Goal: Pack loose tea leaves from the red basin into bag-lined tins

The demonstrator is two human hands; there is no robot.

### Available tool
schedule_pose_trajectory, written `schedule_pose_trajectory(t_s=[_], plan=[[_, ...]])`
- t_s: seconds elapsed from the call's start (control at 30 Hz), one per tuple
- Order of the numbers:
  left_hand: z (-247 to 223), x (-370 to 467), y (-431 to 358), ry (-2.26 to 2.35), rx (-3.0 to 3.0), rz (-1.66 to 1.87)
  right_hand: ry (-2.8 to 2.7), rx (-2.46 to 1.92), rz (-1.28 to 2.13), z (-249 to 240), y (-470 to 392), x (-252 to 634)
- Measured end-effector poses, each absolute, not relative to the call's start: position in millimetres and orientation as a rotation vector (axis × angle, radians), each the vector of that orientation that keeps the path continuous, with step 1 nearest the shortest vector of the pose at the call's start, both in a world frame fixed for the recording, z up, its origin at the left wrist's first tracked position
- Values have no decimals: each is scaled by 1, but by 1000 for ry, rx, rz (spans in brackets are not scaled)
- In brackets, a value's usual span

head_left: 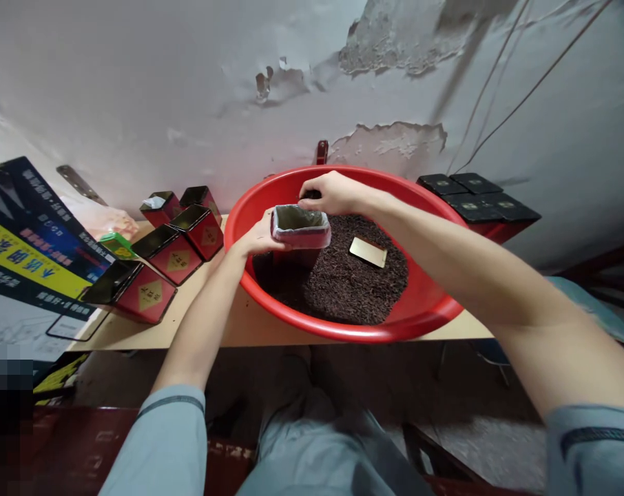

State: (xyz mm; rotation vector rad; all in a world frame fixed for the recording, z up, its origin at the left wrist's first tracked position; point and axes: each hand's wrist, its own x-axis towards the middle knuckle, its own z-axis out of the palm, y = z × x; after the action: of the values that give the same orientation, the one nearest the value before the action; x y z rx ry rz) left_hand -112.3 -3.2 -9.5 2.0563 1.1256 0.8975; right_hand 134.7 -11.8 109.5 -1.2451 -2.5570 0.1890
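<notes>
- Left hand (259,235), fingers half-curled, grips lined tin (302,238) within red basin's rim (343,333)
- Right hand (335,193), fingers nearly closed around dark clump (310,195), at tin's opening
- Basin's front edge near table's edge (229,337)

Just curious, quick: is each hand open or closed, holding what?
Left hand: closed around a bag-lined red tin.
Right hand: closed on something dark, unclear.

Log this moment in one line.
left hand: holds lined tin | right hand: holds dark clump, at tin's rim | red basin: dark bits, gold plate
</notes>
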Motion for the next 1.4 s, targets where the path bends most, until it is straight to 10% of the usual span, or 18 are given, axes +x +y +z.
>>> schedule_pose_trajectory(t_s=[0.9, 1.23, 1.4], plan=[[-8, -112, -1, 1123, 2088, 844, -2351, -1322, -8, 68, -19, 152], [-2, -108, -2, 1069, 2126, 855, -3023, -1598, 1391, -34, -100, 196], [-4, -110, -4, 1082, 2121, 870, -3106, -1527, 1509, -30, -114, 187]])
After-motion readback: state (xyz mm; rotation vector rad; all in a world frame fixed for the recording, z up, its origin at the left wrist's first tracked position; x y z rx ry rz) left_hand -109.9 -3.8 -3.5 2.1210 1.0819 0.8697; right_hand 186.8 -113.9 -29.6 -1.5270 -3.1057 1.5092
